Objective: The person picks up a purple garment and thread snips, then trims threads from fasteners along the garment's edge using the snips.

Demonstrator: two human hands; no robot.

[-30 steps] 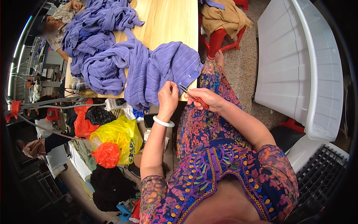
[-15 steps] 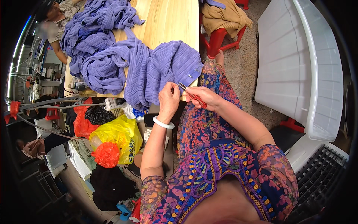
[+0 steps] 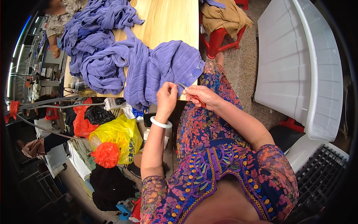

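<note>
A purple pleated garment (image 3: 164,67) hangs over the near edge of a wooden table (image 3: 175,18). My left hand (image 3: 166,98), with a white bangle on the wrist, pinches the garment's lower edge. My right hand (image 3: 202,95) holds small red-handled thread snips (image 3: 191,94), whose metal tips point at the cloth right beside my left fingers. More purple garments (image 3: 93,41) lie piled on the table further left.
White plastic crates (image 3: 298,63) stand at the right. A red stool (image 3: 220,37) with tan cloth sits by the table. Yellow, red and black bags (image 3: 112,134) crowd the floor on the left. Another person (image 3: 56,26) works at the table's far left.
My hands have stayed at the garment's edge with only slight shifts. The person at the far left has moved a little.
</note>
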